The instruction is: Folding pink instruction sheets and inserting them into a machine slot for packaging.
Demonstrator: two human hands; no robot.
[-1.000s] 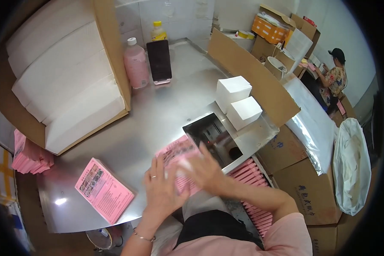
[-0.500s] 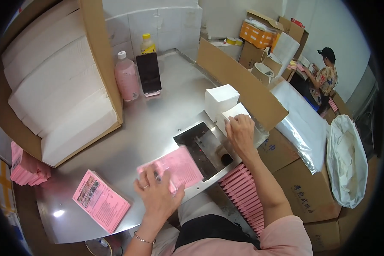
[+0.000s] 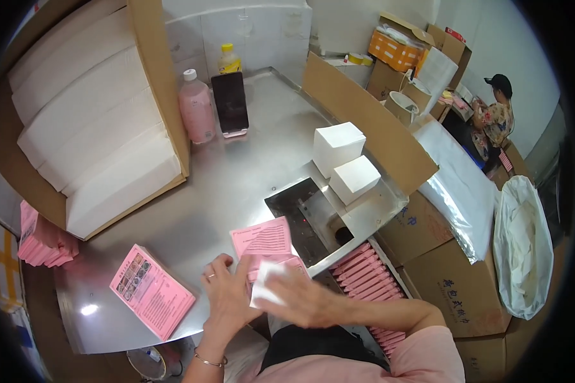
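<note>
In front of me, at the table's near edge, my left hand (image 3: pixel 225 287) grips a pink printed sleeve (image 3: pixel 262 235) by its near left side. The sleeve's upper flap lies spread out flat with dark print on it. My right hand (image 3: pixel 300 299), smeared by motion, holds a folded white tissue (image 3: pixel 262 288) against the near part of the sleeve, close to the left fingers. Whether the tissue is inside the sleeve, I cannot tell. Two stacks of white folded tissues, one farther (image 3: pixel 338 148) and one nearer (image 3: pixel 355 179), stand right of the opening. A pile of pink printed sleeves (image 3: pixel 152 292) lies to the left.
A rectangular opening (image 3: pixel 292 207) is cut in the metal table (image 3: pixel 236 172). A carton (image 3: pixel 184 127) of white tissue bundles stands left, near a pink bottle (image 3: pixel 198 108) and a phone (image 3: pixel 230 102). Pink packs (image 3: pixel 367 274) fill a box below right. Another person (image 3: pixel 496 118) sits far right.
My right hand has left the nearer white stack and come down to the sleeve with a folded tissue. The sleeve has shifted slightly right, and its flap now lies folded out.
</note>
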